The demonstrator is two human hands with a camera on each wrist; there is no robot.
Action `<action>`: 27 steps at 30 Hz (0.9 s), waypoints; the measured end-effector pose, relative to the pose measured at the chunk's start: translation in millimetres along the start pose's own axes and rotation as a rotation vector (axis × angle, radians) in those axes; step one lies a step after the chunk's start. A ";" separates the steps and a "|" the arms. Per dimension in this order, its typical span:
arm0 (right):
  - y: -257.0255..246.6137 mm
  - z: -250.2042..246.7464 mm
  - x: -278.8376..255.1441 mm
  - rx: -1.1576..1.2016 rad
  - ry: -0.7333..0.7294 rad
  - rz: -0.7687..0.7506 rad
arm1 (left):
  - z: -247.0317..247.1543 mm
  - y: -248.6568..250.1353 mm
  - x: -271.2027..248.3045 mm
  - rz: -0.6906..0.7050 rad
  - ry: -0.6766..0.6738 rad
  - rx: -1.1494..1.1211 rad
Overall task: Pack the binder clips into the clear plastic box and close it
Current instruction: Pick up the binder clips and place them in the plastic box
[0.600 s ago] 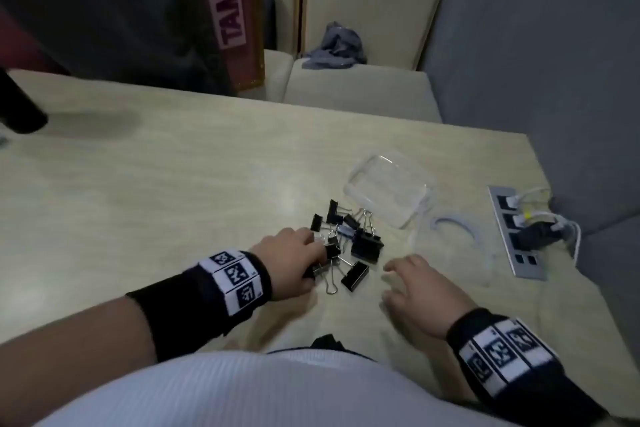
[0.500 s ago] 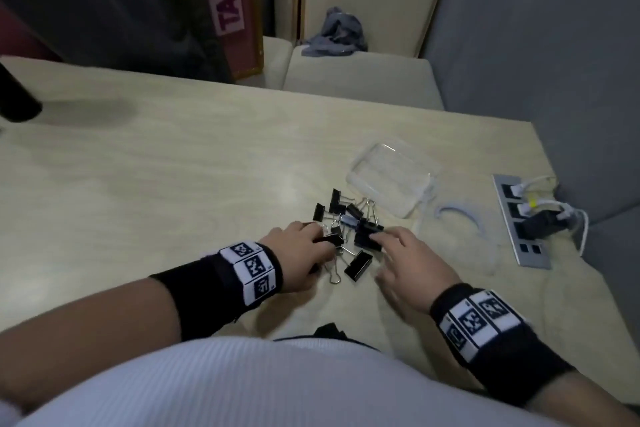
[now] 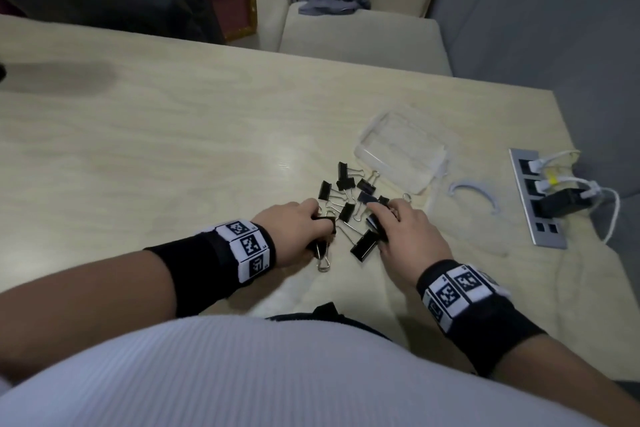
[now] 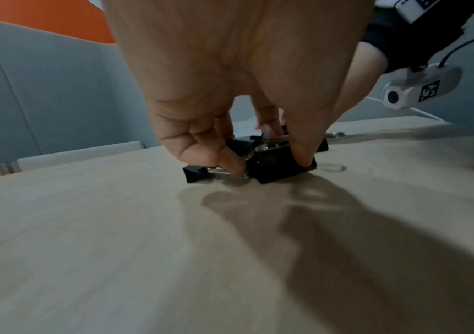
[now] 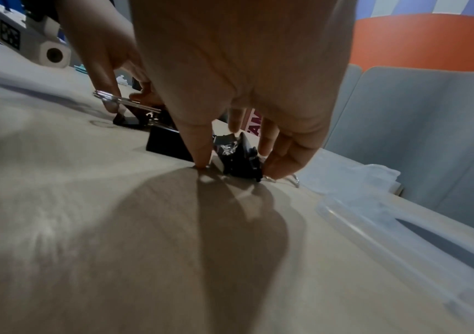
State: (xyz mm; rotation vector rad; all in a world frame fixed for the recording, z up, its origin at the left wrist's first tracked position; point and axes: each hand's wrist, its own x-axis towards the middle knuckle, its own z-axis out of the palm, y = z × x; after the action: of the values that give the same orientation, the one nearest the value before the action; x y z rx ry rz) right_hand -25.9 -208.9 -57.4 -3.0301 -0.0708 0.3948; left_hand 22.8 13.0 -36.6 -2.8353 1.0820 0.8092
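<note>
Your two hands sit on the pale wooden surface (image 3: pixel 173 135) at the near edge of a scattered pile of black binder clips (image 3: pixel 349 198). Your left hand (image 3: pixel 291 232) is curled down over the left side of the pile; in the left wrist view its thumb and fingers (image 4: pixel 224 158) pinch a black clip (image 4: pixel 281 165) that lies on the surface. Your right hand (image 3: pixel 405 239) comes in from the right side of the pile, and in the right wrist view its thumb tip presses the surface while the curled fingers (image 5: pixel 281 156) close on another clip (image 5: pixel 238 158) from the other side, so it grips that clip too. One larger clip (image 3: pixel 363 246) lies untouched between your two hands, near your body. The rest of the clips spread out just beyond your fingertips, on the far side.

The clear plastic box (image 3: pixel 401 152) lies open on the surface, beyond the pile and to the right, apart from both hands, with no clips seen in it. Its lid (image 5: pixel 401 237) lies flat to the right of your right hand. Further right, a power strip (image 3: pixel 536 198) with plugged cables rests near the surface's right edge.
</note>
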 end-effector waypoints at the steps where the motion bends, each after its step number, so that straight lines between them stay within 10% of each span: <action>1: 0.4 -1.4 1.3 -0.011 -0.021 -0.003 | -0.7 0.2 1.2 0.002 -0.002 -0.001; 10: 10.2 -26.2 9.2 0.098 0.011 -0.031 | -13.1 0.3 18.5 -0.004 0.038 0.023; 18: 30.7 -61.5 36.6 0.699 0.139 0.210 | -22.5 1.6 34.9 -0.055 -0.035 -0.036; 27: 44.3 -63.0 78.5 0.642 0.305 0.355 | -33.4 -7.1 34.3 -0.115 0.089 -0.140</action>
State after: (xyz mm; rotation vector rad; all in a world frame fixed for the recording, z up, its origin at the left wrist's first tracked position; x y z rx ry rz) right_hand 67.6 -253.4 -20.7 -2.4148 0.5145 -0.0355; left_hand 64.4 -8.9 -24.9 -3.0434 0.8939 0.7863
